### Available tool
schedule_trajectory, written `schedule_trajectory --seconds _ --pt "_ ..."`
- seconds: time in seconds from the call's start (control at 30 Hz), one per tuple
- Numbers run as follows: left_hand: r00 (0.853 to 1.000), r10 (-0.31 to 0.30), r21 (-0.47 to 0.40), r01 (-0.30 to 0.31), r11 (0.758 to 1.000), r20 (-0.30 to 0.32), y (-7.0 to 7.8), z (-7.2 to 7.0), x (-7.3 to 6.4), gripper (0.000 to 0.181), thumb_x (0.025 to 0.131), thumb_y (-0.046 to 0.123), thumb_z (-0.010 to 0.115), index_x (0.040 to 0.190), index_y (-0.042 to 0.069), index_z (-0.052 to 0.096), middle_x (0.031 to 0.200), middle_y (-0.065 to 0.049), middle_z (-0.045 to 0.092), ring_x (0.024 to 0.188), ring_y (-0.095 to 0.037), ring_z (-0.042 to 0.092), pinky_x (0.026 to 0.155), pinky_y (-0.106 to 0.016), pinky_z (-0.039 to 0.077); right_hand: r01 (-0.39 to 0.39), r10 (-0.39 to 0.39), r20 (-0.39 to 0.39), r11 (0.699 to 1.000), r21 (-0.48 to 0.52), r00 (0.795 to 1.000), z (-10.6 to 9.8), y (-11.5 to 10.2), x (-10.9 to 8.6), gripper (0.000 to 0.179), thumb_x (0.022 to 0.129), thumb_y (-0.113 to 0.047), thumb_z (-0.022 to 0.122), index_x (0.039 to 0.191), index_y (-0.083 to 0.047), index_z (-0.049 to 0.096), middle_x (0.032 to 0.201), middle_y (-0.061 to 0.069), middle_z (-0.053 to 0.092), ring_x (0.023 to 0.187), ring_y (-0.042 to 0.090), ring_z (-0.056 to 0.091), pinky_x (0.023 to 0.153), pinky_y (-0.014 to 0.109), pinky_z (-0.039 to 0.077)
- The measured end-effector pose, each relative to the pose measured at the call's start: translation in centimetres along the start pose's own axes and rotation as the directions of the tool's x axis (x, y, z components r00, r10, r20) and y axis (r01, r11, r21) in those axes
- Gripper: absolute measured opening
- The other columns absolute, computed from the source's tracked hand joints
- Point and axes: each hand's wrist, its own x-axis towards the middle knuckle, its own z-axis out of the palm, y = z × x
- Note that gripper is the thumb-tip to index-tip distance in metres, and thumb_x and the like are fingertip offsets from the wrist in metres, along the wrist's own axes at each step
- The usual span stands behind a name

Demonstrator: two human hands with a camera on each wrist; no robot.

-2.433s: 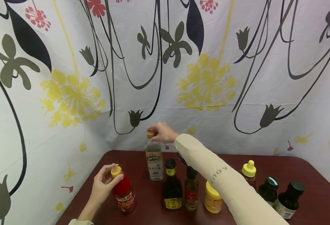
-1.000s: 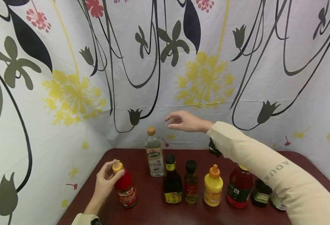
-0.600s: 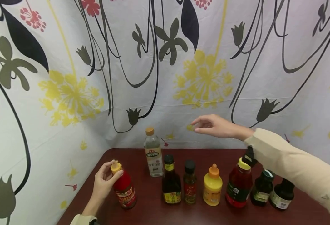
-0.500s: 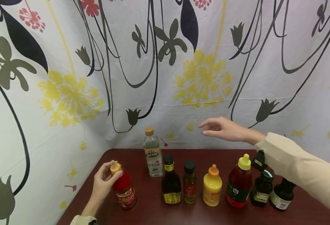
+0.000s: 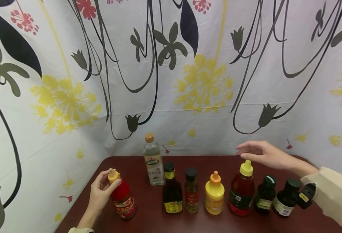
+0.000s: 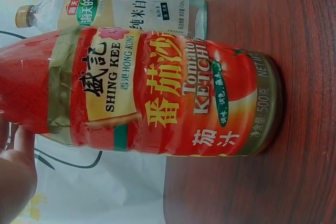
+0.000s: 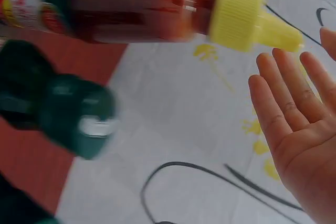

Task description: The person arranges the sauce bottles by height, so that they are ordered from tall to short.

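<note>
In the head view, my left hand [image 5: 101, 190] holds the yellow cap end of a red tomato ketchup bottle [image 5: 123, 202], which stands at the table's left. Its label reads "Tomato Ketchup" in the left wrist view, where thumb and fingers [image 6: 18, 177] are partly cut off at the edge. My right hand [image 5: 267, 156] hovers just above a dark red squeeze bottle [image 5: 242, 194] with a pointed yellow cap [image 7: 239, 17]. Its fingers are extended, the palm faces the right wrist camera, and nothing is held.
A clear white-vinegar bottle [image 5: 154, 165] stands at the back left. Along the front run a dark sauce bottle [image 5: 172, 192], a small black-capped bottle [image 5: 191, 194], a yellow squeeze bottle [image 5: 214, 197], and two dark jars, one green-capped [image 5: 265, 195], the other [image 5: 285, 199] rightmost. Patterned cloth [image 5: 171, 97] hangs behind.
My right hand has let go of the vinegar bottle's cap and moved right and down to above the yellow-capped squeeze bottle. My left hand stays on the ketchup bottle.
</note>
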Motion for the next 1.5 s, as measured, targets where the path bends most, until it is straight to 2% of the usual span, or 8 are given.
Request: schedule_trajectory --seconds 0.07,0.17,0.23,0.33,0.77,1.13,1.33,1.5 --pt "0.999 -0.042 0.060 0.042 0.997 -0.013 0.3 -0.2 0.0 0.037 0.078 -0.001 0.064 0.113 -0.001 0.051 0.116 -0.003 0.055 0.099 -0.011 0.056 0.077 -0.018 0.046 0.001 -0.001 0.009 1.000 0.016 1.000 0.5 0.5 -0.6 0.027 0.091 -0.013 0.050 0.116 -0.004 0.053 0.107 0.008 0.060 0.093 0.005 0.058 0.071 0.026 0.049" --pt "0.999 0.019 0.019 -0.020 1.000 0.027 -0.7 -0.8 0.2 0.038 0.078 -0.002 0.063 0.114 0.001 0.052 0.119 -0.008 0.054 0.100 -0.013 0.056 0.077 -0.017 0.046 0.010 -0.012 0.027 0.998 0.061 1.000 1.3 0.9 -1.2 0.026 0.090 -0.012 0.051 0.115 -0.003 0.054 0.108 0.004 0.059 0.096 0.004 0.056 0.071 0.026 0.049" --pt "1.000 0.006 0.039 -0.006 0.999 0.017 3.1 0.4 0.1 0.034 0.077 -0.003 0.064 0.109 -0.003 0.053 0.114 -0.001 0.056 0.097 -0.007 0.057 0.077 -0.015 0.045 0.014 -0.016 0.022 0.998 0.064 1.000 1.9 1.1 -1.6 0.025 0.090 -0.012 0.052 0.113 -0.002 0.055 0.105 0.001 0.060 0.094 0.003 0.056 0.069 0.026 0.050" --pt "0.999 -0.046 0.151 0.047 0.987 -0.010 5.5 0.9 0.1 0.031 0.077 -0.001 0.066 0.106 -0.004 0.054 0.110 0.008 0.056 0.095 0.001 0.055 0.077 -0.012 0.044 -0.010 0.011 -0.006 0.996 0.087 1.000 2.7 1.3 -1.9 0.024 0.089 -0.013 0.054 0.110 -0.001 0.056 0.102 0.002 0.061 0.091 0.003 0.057 0.066 0.027 0.051" --pt "0.971 -0.223 0.395 0.173 0.902 0.082 8.3 0.8 1.1 0.040 0.077 0.022 0.070 0.110 0.006 0.056 0.105 -0.006 0.059 0.089 -0.002 0.057 0.074 -0.017 0.046 -0.097 0.105 -0.046 0.983 0.154 0.993 3.5 1.2 -2.6 0.031 0.088 -0.018 0.055 0.112 0.002 0.055 0.106 0.018 0.057 0.090 0.003 0.058 0.068 0.033 0.051" --pt "0.969 -0.215 0.331 0.165 0.929 0.121 10.7 3.2 3.1 0.043 0.075 0.024 0.071 0.110 0.005 0.056 0.108 -0.009 0.059 0.090 -0.005 0.058 0.076 -0.019 0.047 -0.092 0.104 -0.066 0.983 0.161 0.992 3.5 1.2 -2.8 0.030 0.088 -0.017 0.056 0.111 0.003 0.055 0.105 0.018 0.058 0.088 0.005 0.059 0.066 0.033 0.051" --pt "0.969 -0.138 0.278 0.077 0.957 0.206 11.0 5.0 4.3 0.040 0.073 0.018 0.073 0.107 0.002 0.058 0.105 -0.010 0.060 0.088 -0.010 0.060 0.075 -0.023 0.048 -0.067 0.079 -0.071 0.985 0.159 0.994 3.3 1.2 -2.9 0.029 0.088 -0.013 0.055 0.111 0.005 0.055 0.104 0.019 0.058 0.088 0.005 0.059 0.065 0.031 0.051" --pt "0.968 -0.108 0.316 0.031 0.948 0.227 10.6 6.6 4.8 0.040 0.072 0.023 0.074 0.104 0.006 0.059 0.103 -0.008 0.062 0.088 -0.015 0.061 0.075 -0.025 0.049 -0.049 0.060 -0.073 0.988 0.147 0.995 3.4 1.4 -3.0 0.028 0.088 -0.013 0.055 0.110 0.005 0.055 0.102 0.020 0.059 0.087 0.004 0.059 0.065 0.029 0.051"
